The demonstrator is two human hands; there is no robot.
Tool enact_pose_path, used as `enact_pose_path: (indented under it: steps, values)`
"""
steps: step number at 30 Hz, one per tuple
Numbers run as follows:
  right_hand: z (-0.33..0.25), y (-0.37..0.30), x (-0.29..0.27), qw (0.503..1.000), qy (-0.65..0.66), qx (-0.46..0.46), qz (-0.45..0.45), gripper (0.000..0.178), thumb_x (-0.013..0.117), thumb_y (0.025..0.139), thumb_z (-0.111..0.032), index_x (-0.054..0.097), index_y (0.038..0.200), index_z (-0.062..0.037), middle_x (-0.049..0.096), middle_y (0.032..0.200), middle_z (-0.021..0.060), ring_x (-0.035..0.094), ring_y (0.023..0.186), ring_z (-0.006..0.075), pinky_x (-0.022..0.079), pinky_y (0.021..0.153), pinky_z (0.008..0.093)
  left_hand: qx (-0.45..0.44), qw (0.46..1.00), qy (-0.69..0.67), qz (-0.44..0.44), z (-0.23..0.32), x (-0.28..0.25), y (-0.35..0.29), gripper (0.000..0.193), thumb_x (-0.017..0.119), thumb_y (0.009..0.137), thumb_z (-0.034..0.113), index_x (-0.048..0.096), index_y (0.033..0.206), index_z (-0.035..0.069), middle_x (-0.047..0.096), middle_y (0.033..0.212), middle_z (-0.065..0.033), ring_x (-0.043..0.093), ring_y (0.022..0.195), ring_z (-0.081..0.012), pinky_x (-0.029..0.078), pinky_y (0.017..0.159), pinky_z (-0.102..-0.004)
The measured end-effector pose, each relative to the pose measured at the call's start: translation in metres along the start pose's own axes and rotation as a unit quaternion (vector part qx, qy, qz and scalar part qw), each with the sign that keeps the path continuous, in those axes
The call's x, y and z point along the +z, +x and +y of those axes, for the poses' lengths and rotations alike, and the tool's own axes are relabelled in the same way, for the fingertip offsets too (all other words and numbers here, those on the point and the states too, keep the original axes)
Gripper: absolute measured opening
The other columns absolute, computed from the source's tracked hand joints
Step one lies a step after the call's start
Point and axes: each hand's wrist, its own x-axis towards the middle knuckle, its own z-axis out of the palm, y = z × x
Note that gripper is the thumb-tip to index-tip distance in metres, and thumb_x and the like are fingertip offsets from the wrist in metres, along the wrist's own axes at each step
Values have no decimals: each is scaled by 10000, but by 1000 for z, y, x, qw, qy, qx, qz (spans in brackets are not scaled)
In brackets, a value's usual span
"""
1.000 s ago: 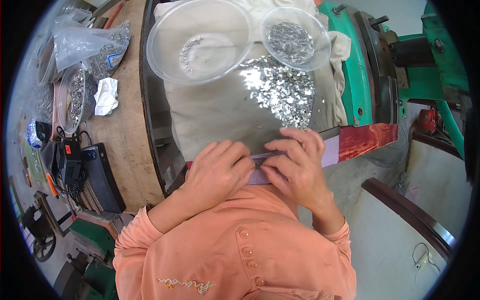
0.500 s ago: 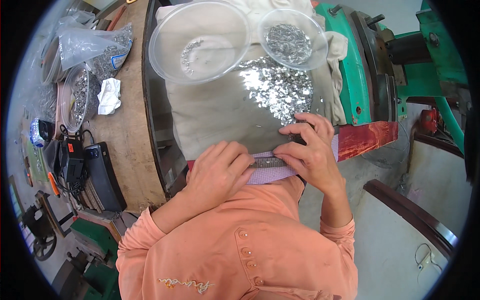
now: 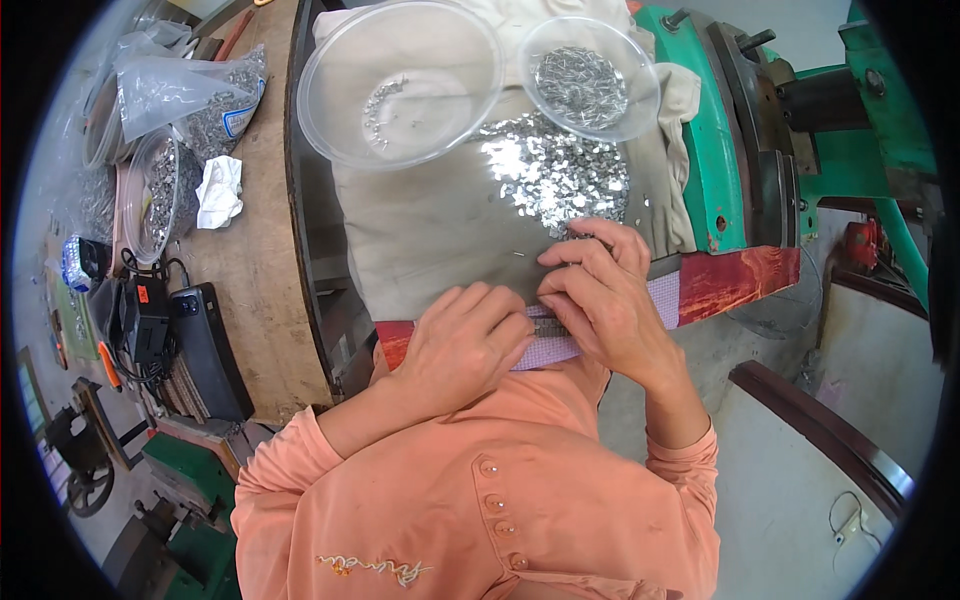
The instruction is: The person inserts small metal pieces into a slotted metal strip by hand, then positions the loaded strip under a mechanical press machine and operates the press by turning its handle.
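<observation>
A narrow grey metal strip with a row of small segments (image 3: 548, 327) lies over a purple checked cloth at the near edge of the work surface. My left hand (image 3: 470, 335) is closed round the strip's left end, and its fingers cover that part. Over the right end, my right hand (image 3: 615, 300) has its thumb and fingers drawn together; what they pinch is hidden. Just beyond these fingers is a pile of small shiny metal pieces (image 3: 570, 175) on a grey-brown cloth (image 3: 430, 240).
Behind the pile stand a large clear tub (image 3: 320, 110) with few small parts and a smaller clear tub (image 3: 650, 110) of metal pins. A wooden bench (image 3: 260, 300) at left carries bags, a tub of parts and a black power adapter (image 3: 150, 320). Green machinery (image 3: 725, 190) stands at right.
Both hands have shifted: the left slid slightly right along the strip, and the right moved a little left and inward. Less of the strip shows between them.
</observation>
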Motion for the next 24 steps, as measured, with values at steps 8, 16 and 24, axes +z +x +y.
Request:
enact_pose_path:
  steps: [8, 16, 24]
  values:
    - [-5, 15, 12, 997, -62, -4, 48, 164, 762, 717, -96, 707, 871, -117, 625, 1117, 8, 499, 1239, 288, 330, 1065, 484, -33, 999, 8, 25, 1, 0, 1, 163, 773, 772, 100, 652, 879, 81, 604, 945, -42, 594, 818, -249, 466, 706, -371]
    - [-9, 8, 15, 994, -104, -9, 45, 175, 814, 689, -145, 748, 850, -160, 657, 1051, -32, 514, 1226, 275, 311, 1077, 524, -18, 1000, -2, 3, 0, 3, -4, 178, 765, 793, 129, 637, 903, 73, 589, 972, -52, 586, 870, -250, 465, 755, -360]
    - [-10, 3, 15, 992, -99, 28, 74, 142, 805, 704, -133, 741, 829, -155, 663, 1056, -32, 527, 1212, 264, 304, 1082, 516, -30, 998, -55, 6, -3, -7, -7, 307, 806, 755, 145, 637, 996, 58, 603, 1006, -98, 617, 881, -303, 509, 751, -403]
